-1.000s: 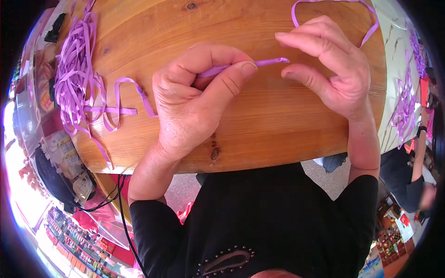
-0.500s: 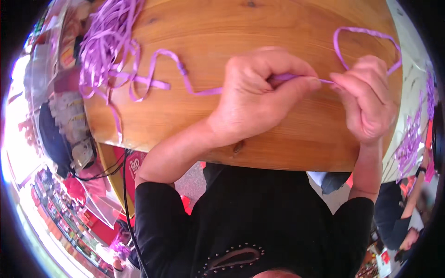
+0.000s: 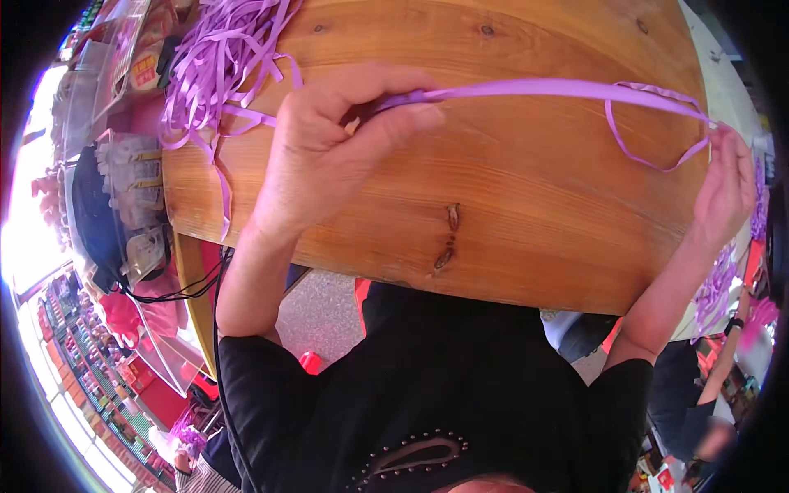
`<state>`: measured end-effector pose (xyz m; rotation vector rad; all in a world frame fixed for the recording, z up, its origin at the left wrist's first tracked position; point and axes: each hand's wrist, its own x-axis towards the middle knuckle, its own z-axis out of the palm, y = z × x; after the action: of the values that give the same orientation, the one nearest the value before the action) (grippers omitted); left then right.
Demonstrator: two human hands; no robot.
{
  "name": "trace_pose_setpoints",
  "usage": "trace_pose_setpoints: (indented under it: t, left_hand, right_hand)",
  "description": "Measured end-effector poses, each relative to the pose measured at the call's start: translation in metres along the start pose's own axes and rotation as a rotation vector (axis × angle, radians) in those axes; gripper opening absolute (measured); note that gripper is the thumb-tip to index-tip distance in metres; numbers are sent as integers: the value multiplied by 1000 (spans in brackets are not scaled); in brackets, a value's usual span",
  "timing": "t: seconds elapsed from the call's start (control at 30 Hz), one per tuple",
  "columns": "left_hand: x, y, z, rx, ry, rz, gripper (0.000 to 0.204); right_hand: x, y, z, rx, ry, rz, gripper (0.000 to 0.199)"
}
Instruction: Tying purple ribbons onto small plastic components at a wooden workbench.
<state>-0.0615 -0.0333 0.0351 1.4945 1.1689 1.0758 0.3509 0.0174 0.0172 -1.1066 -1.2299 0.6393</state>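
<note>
1. Right hand had moved well right, away from left hand; purple ribbon now spanned the gap above the wooden table.
2. Left hand was curled, thumb and fingers around the ribbon; grip firmness unclear. Right hand pinched ribbon at bunched fingertips, by the table's right edge.
3. Ribbon pile sat far left; thin purple loop lay far right, crossed by the span, contact unclear.
4. Snag risk, judged: loop could have caught on the span if it dropped.
5. Tangle risk: hard pulling might have dragged knots from the pile, if connected.
6. Slip risk: loose left fingers could have let the ribbon twist.
</note>
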Motion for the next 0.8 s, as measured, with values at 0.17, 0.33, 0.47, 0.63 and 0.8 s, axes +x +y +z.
trace_pose_setpoints:
  t: [0.17, 0.33, 0.47, 0.63, 0.8]
  left_hand:
    - [-13, -7, -3, -107, 91, -85, 13]
    - [-14, -3, 14, -119, 60, 9, 12]
    - [-16, 0, 26, -313, 79, -145, 12]
    - [-23, -2, 48, -350, -161, -239, 14]
    - [-22, 3, 49, -236, -246, -214, 14]
  right_hand:
    - [-7, 1, 26, -272, 19, -35, 21]
    - [-30, -41, 79, -850, -206, -477, 38]
    - [-60, -76, 123, -590, -678, -549, 50]
    - [-83, -67, 147, -357, -794, -699, 44]
    - [-89, -62, 140, -308, -685, -789, 34]
